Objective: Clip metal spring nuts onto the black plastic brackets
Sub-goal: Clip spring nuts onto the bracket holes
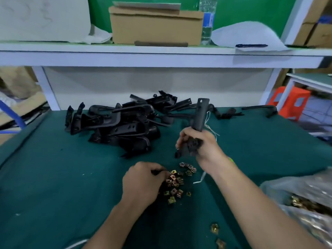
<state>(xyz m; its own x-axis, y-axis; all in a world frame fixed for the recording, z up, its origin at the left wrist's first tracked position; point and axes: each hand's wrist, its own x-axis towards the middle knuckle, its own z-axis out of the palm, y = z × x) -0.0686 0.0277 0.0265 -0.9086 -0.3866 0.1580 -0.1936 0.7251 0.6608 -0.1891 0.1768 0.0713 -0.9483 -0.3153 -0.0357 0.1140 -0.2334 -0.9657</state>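
From the head camera, the right hand (pixel 199 142) is wrapped round the lower end of one black bracket (pixel 201 114). It holds the bracket upright above the green surface (pixel 53 177), with the long holed arm pointing away from the palm. The left hand (pixel 142 182) lies knuckles-up, its fingers curled down into the loose spring nuts (pixel 175 182) scattered just beside its fingertips. I cannot tell whether it already pinches one, since the fingertips are hidden. The heap of brackets (pixel 116 123) lies beyond the left hand, well apart from it. A plastic bag (pixel 305 203) with more nuts sits outside the right forearm.

The step in hand looks to be picking one nut. To do it well, take a single nut by its closed bend with the open mouth outward. Bring it to a bracket edge, line it up with a hole, and push squarely until it seats.
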